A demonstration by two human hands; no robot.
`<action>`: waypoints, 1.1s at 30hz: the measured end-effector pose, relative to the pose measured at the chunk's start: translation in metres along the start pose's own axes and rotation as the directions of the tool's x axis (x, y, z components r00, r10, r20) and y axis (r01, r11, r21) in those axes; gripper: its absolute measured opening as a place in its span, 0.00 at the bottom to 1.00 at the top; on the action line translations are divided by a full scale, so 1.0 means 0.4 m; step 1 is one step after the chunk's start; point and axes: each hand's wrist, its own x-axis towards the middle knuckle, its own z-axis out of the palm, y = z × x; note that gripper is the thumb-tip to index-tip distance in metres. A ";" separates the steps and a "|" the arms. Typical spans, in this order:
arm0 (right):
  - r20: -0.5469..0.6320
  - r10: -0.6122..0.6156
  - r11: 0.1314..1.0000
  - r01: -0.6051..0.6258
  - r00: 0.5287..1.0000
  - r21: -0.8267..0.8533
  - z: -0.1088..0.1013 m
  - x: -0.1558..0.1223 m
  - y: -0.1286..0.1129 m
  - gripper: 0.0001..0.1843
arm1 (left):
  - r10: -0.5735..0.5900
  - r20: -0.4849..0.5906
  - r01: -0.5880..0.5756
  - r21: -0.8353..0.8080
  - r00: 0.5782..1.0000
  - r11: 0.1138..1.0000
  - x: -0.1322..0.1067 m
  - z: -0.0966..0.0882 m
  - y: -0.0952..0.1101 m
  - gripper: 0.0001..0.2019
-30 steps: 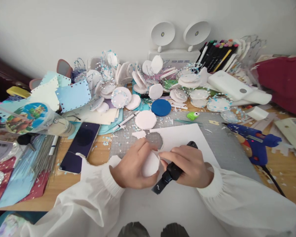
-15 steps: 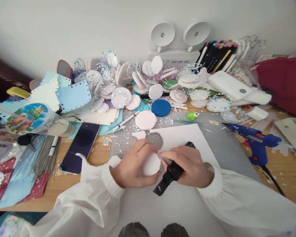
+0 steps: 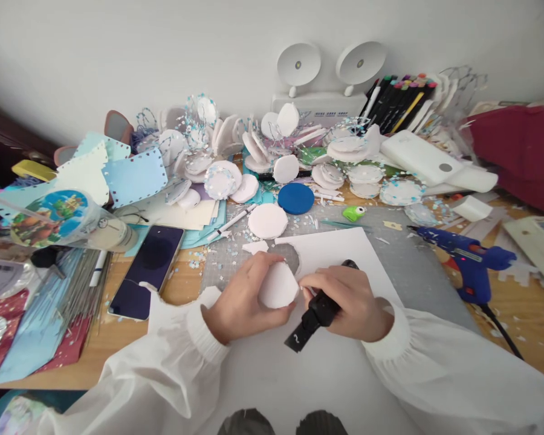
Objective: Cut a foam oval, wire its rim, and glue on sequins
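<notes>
Left grip (image 3: 242, 301) curls around a white foam disc (image 3: 277, 287), thumb and fingers pinching its edge. Disc is tilted up off the bench, sits between the two grips. Right grip (image 3: 351, 302) is closed tight around a black cutter (image 3: 316, 315). Handle butt sticks out toward the person, front end is at the disc's right edge. Blade hidden by fingers, cannot tell if it touches. White sleeves on both wrists.

Just beyond the grips: white foam sheet (image 3: 344, 248) flat on a grey cutting mat (image 3: 417, 272), round hole (image 3: 292, 254) cut in it right behind the disc. Further beyond: second white disc (image 3: 267, 220), then a blue disc (image 3: 296, 197), small green gadget (image 3: 354, 212) to its right.

Left of the left grip: dark phone (image 3: 147, 269) face up on the wooden bench (image 3: 184, 289), white pen (image 3: 231, 222) beyond it.

Right of the right grip, well apart: blue glue gun (image 3: 466, 260) lying at the mat's edge, black cord trailing to the near side.

Far beyond, by the wall: heap of white discs (image 3: 217, 175), marker set (image 3: 403, 96), twin-head lamp (image 3: 326, 66).
</notes>
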 end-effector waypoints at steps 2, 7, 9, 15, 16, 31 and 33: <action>-0.056 0.064 0.997 -0.066 0.996 -0.038 -0.001 0.000 0.003 0.08 | 0.010 0.005 -0.010 -0.022 1.000 1.000 -0.001 -0.003 -0.002 0.27; -0.277 0.342 0.906 -0.393 0.898 -0.155 -0.003 0.003 0.017 0.11 | 0.003 0.020 -0.002 -0.059 1.000 0.998 -0.009 -0.013 -0.008 0.31; -0.295 0.371 0.896 -0.423 0.881 -0.137 -0.006 0.007 0.019 0.16 | -0.003 0.019 0.004 -0.065 1.000 0.998 -0.010 -0.016 -0.007 0.31; -0.045 0.193 0.981 -0.194 0.980 -0.007 -0.019 0.014 0.011 0.09 | -0.025 -0.002 0.024 -0.060 1.000 0.998 -0.002 -0.017 0.001 0.23; -0.009 0.157 0.988 -0.157 0.988 0.002 -0.019 0.014 0.010 0.10 | -0.020 -0.005 0.019 -0.057 1.000 0.998 -0.001 -0.016 0.001 0.21; 0.123 0.003 0.998 0.004 0.992 -0.056 0.004 0.010 -0.003 0.20 | 0.062 -0.001 -0.062 -0.055 0.998 0.997 -0.001 -0.010 -0.008 0.21; 0.123 0.003 0.999 0.003 0.992 -0.052 0.005 0.010 -0.003 0.20 | 0.059 0.005 -0.058 -0.057 0.998 0.997 0.000 -0.011 -0.007 0.20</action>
